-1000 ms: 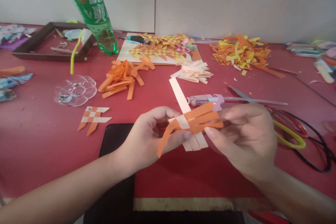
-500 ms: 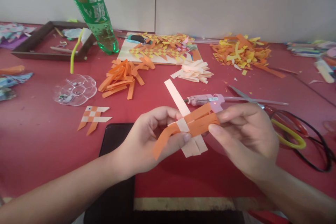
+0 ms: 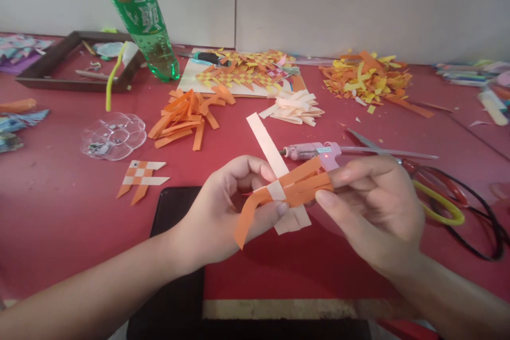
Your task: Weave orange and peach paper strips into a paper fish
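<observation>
Orange paper strips [image 3: 300,187] are woven with cream paper strips [image 3: 266,144], one cream strip sticking up and away, others hanging below. My left hand [image 3: 233,204] pinches the crossing between thumb and fingers. One orange strip folds down over that thumb. At the other end, my right hand [image 3: 370,207] pinches the orange strip ends between thumb and index finger. A finished woven paper fish [image 3: 141,175], orange and cream with a dark eye, lies on the table to the left. Behind the hands lie a pile of orange strips [image 3: 183,117] and a pile of cream strips [image 3: 295,106].
A pink glue gun [image 3: 306,152] and scissors [image 3: 438,207] lie behind and beside my right hand. Farther back are a tilted green bottle [image 3: 139,21], a dark frame [image 3: 71,85], a clear flower-shaped dish [image 3: 115,137] and a heap of scraps [image 3: 366,78]. A black flat object [image 3: 175,223] lies under my left forearm.
The upright cream strip has shifted slightly up and left, and the hanging cream ends have risen a little. The folded orange strip has swung slightly right. Both hands keep their grip.
</observation>
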A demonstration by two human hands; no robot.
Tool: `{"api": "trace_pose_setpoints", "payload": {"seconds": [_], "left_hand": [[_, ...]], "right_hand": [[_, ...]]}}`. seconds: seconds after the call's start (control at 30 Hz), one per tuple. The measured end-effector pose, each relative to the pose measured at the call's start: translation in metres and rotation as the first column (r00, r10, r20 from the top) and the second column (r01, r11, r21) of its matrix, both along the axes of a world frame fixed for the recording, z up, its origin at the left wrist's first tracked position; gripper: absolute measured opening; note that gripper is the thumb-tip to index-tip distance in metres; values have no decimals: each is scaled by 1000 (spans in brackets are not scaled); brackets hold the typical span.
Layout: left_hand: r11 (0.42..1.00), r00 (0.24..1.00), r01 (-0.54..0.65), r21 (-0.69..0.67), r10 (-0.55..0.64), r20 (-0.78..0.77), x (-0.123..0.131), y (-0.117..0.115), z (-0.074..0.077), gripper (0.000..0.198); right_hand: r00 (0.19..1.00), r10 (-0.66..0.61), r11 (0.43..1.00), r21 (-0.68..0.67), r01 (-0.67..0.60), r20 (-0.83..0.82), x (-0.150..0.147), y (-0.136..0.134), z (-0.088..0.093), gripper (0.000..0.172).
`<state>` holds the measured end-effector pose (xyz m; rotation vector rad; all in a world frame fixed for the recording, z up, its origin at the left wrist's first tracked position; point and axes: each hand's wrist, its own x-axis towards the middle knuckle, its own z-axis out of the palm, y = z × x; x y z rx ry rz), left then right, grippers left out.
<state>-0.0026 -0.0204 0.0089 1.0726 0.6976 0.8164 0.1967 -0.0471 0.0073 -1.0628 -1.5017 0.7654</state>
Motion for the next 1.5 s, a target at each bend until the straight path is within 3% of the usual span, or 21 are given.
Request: {"api": "trace_pose_setpoints", "payload": {"seconds": [0.13, 0.37, 0.6, 0.87, 0.97, 1.03, 1.17, 1.23, 1.33, 1.37, 1.5], "left_hand": [[1000, 1000, 18, -15, -18, 20, 1, 1, 0, 21], [994, 992, -74, -82, 82, 94, 1, 4, -6, 21], [979, 977, -125, -159, 149, 152, 0, 3, -5, 15], [973, 985, -140, -185, 155, 70, 2, 5, -4, 5], [977, 986, -165, -133, 166, -2, 3, 4, -4, 6], [983, 985, -165, -77, 161, -58, 3, 2, -4, 8], [990, 978, -126, 62, 134, -159, 4, -2, -3, 9], [987, 974, -95, 130, 119, -193, 4, -3, -3, 10], [981, 971, -78, 176, 115, -211, 4, -3, -5, 11], [983, 972, -78, 168, 113, -208, 4, -3, -5, 11], [993, 977, -80, 85, 95, -190, 5, -1, -3, 11]], "right_hand": [[1000, -13, 1000, -2, 13, -7, 2, 1, -3, 26], [978, -146, 989, -42, 141, -149, 13, 3, -13, 25], [978, -126, 991, -67, 116, -164, 11, 4, -12, 23], [994, -112, 993, 21, 112, 12, 5, 6, -7, 25], [976, -154, 972, 201, 122, 152, 8, 7, -9, 29], [941, -205, 926, 365, 97, 268, 10, 6, -11, 31], [817, -258, 852, 520, -59, 515, 13, 3, -8, 48], [767, -253, 838, 530, -130, 589, 12, 2, -2, 48], [763, -206, 843, 507, -179, 613, 12, 0, 5, 22], [775, -187, 858, 485, -170, 603, 12, 0, 5, 16], [860, -204, 921, 390, 6, 468, 16, 0, 4, 16]]}}
